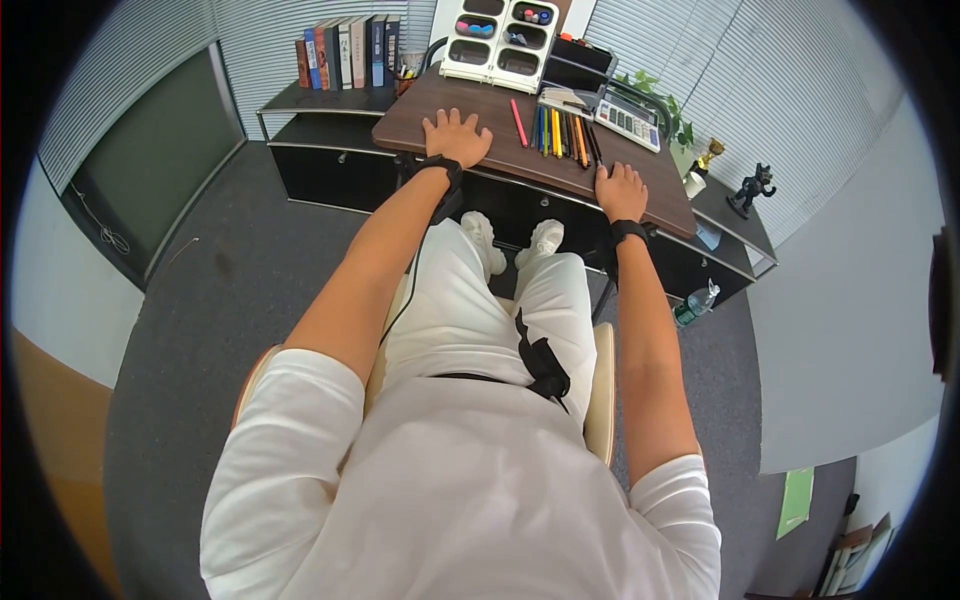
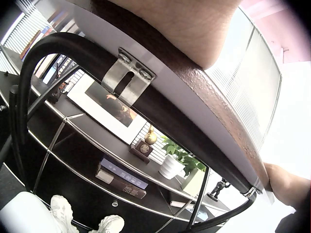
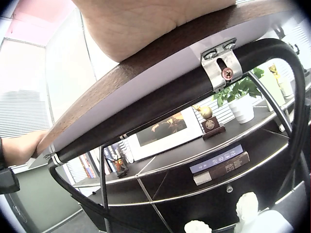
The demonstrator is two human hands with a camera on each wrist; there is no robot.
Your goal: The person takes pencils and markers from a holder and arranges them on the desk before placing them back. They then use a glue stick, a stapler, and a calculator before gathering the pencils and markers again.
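Observation:
My left hand (image 1: 457, 138) rests palm down on the brown desk (image 1: 420, 105), its fingers spread, left of a pink marker (image 1: 518, 123). Near the front edge on the right, my right hand (image 1: 621, 191) lies flat, beside the dark end of a row of colored pencils (image 1: 556, 133). Neither hand holds anything. In the left wrist view the heel of the left hand (image 2: 180, 24) bears on the desk edge; the right wrist view shows the heel of the right hand (image 3: 146, 24) likewise.
A white organizer (image 1: 497, 42) stands at the desk's back, with a calculator (image 1: 628, 122) to its right. Books (image 1: 350, 52) line the left shelf. A trophy (image 1: 708, 155) and a black figurine (image 1: 752, 188) stand at right, and a bottle (image 1: 697, 303) is on the floor.

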